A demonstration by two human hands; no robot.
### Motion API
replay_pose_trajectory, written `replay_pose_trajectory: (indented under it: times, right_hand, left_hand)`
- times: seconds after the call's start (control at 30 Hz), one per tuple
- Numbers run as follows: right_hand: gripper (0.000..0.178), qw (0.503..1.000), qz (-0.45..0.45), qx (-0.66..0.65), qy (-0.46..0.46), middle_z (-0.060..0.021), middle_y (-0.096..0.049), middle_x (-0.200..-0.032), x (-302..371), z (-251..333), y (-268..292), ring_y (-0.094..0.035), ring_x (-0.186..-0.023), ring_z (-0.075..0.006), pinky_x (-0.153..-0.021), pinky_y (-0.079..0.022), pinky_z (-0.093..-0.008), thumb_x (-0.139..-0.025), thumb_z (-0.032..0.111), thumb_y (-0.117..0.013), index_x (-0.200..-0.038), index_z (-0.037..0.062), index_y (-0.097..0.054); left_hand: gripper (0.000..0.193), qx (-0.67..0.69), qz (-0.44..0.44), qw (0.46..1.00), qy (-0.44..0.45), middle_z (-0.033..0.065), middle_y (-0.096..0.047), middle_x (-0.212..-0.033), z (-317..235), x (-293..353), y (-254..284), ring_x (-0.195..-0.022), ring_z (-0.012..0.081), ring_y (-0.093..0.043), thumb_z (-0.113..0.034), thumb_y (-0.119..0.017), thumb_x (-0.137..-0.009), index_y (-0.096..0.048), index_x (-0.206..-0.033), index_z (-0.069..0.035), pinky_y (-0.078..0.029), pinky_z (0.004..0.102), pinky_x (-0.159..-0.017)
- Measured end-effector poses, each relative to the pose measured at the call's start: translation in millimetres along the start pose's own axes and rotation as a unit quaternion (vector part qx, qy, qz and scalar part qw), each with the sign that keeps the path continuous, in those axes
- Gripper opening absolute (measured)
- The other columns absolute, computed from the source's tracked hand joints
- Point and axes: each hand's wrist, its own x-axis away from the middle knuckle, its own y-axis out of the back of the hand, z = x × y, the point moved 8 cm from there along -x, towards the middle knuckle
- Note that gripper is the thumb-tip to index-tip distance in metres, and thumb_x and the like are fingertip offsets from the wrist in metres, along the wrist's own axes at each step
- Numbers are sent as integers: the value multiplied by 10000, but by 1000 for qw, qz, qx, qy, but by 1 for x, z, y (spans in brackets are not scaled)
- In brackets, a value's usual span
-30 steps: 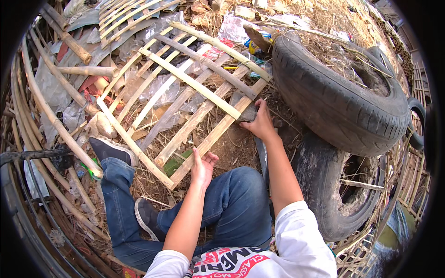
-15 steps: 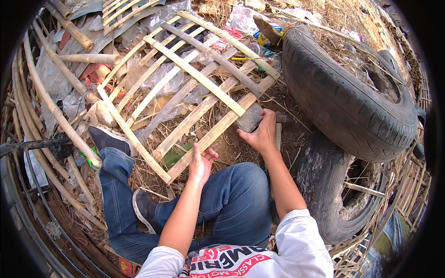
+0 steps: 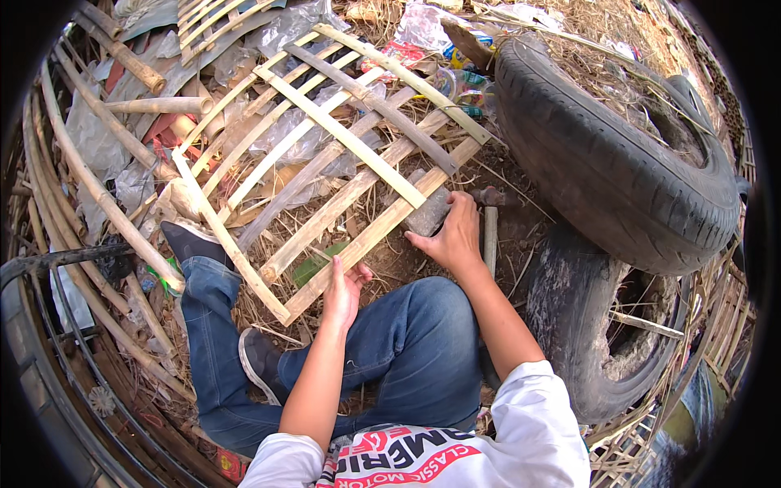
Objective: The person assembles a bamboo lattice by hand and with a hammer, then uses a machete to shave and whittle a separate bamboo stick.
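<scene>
A bamboo lattice frame (image 3: 342, 130) of crossed pale and grey slats lies tilted before me, its thick near rail running up to the right. My left hand (image 3: 343, 294) is at the lower part of that rail, thumb against it, with the other fingers loosely apart beside it. A grey stone block (image 3: 429, 213) sits by the rail's upper part, partly covered by the slats. My right hand (image 3: 455, 236) grips the block's near right side between thumb and fingers. Just right of it lies a hammer (image 3: 490, 236) with a rusty head and wooden handle.
Two worn tyres, an upper one (image 3: 610, 163) and a lower one (image 3: 569, 325), stand close on my right. Bamboo poles (image 3: 106, 179) curve along the left. Plastic litter (image 3: 301, 138) and dry straw lie under and beyond the frame. My shoe (image 3: 195, 242) is beside the frame's left edge.
The lattice frame's near corner and my left hand have shifted slightly left in view. More of the stone block shows, and my right hand is still on it.
</scene>
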Motion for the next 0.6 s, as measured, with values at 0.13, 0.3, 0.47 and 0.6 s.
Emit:
replay_pose_trajectory:
  times: [0.13,0.3,0.47,0.6]
  right_hand:
    - [894,1000,24,0,3,-218,-441,-1228,6,15,8,-450,-1122,-391,-946,-377,-461,-545,390,-869,-1204,18,-393]
    - [819,990,46,52,123,-202,-363,-1411,10,43,24,-348,-1310,-361,-1073,-286,-472,-705,427,-759,-1336,40,-408]
    - [773,964,126,132,191,-121,-364,-1471,8,52,-2,-282,-1390,-271,-1140,-179,-483,-813,521,-609,-1386,42,-406]
    - [770,964,127,128,194,-115,-370,-1469,11,55,-6,-305,-1381,-259,-1136,-169,-512,-807,499,-630,-1376,25,-418]
  left_hand:
    - [426,-43,0,997,59,50,-581,-857,16,4,15,-826,149,-566,-436,-445,-987,-535,-1126,-44,-453,308,-773]
    - [266,-250,44,967,-23,18,-627,-858,-22,45,-29,-803,90,-579,-143,-614,-902,-544,-1147,-66,-445,249,-707]
    - [510,-694,-35,633,-343,172,-533,-1178,-128,81,-85,-1176,351,-465,-205,-692,-779,-505,-1224,-43,-311,468,-1011]
    - [653,-777,-32,567,-270,205,-492,-1227,-103,46,-39,-1252,350,-387,-460,-641,-824,-467,-1278,-23,-246,491,-1050]
